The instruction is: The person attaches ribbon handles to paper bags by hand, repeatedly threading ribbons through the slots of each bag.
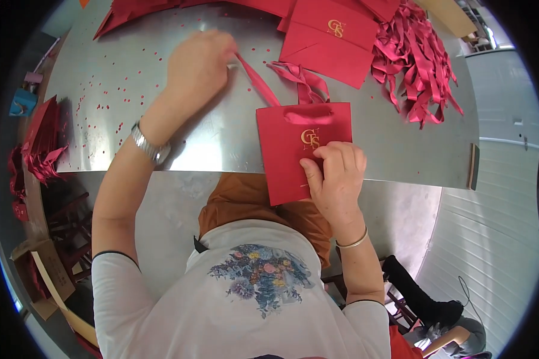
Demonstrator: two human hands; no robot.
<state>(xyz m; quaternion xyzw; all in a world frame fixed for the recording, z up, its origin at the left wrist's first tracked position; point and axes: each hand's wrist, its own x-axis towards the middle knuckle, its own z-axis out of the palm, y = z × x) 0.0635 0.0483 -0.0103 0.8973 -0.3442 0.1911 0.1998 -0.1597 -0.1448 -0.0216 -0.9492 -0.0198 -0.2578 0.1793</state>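
Right hand (336, 179) pressing flat, fingers together, on a red paper gift bag (293, 149) overhanging the near tabletop (161, 119) edge, left hand (197, 63) farther out pinching a red ribbon (257, 81), loose ribbons (416, 66) lying beyond.

Shirt (245, 305): white, short sleeves dark-edged, floral print at 6 o'clock
Left wrist: silver watch (150, 145)
Right wrist: thin gold bangle (352, 243)
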